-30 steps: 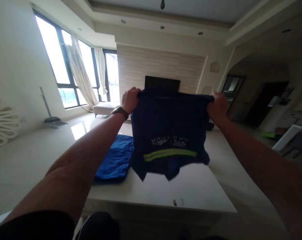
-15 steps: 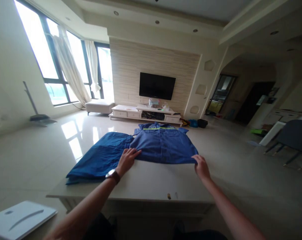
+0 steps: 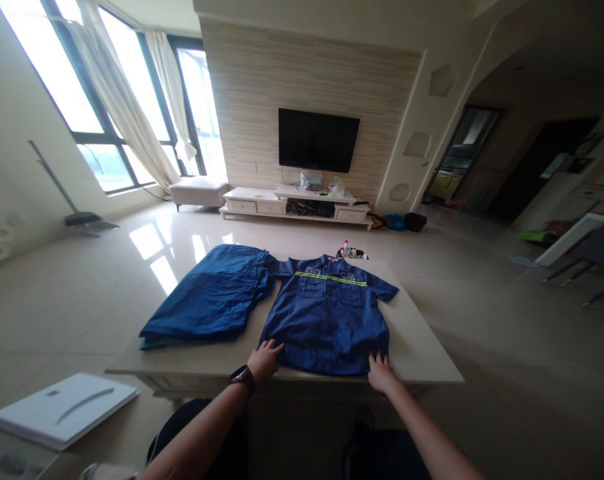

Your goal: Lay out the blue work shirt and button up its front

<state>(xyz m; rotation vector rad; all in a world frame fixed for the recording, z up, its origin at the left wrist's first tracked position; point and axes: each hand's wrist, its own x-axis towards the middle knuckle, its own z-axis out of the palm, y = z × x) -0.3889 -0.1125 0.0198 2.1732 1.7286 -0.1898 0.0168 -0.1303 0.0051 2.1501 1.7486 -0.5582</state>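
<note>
A dark blue short-sleeved work shirt (image 3: 327,327), with a yellow-green stripe across the chest, lies front up on the pale table (image 3: 422,347). Its collar points away from me and its hem is at the table's near edge. My left hand (image 3: 265,359), wearing a watch (image 3: 242,377) on the wrist, rests with fingers stretched over the hem's left corner. At the right corner, the fingers of my right hand (image 3: 381,373) lie spread on the cloth. Both thumbs are hard to make out. Left of the shirt is a folded brighter blue garment (image 3: 207,293), touching its sleeve.
A white box (image 3: 65,410) sits low at the left. Beyond the table's far edge stand a bottle (image 3: 346,248) and other small items. A TV cabinet (image 3: 257,203), a bench (image 3: 199,192) and a broom with dustpan (image 3: 85,220) are farther off.
The shirt has come down from a lifted, stretched position and now lies flat nearer to me. Both hands moved down and toward me, and their pinch on the hem has loosened. The view tilted down.
</note>
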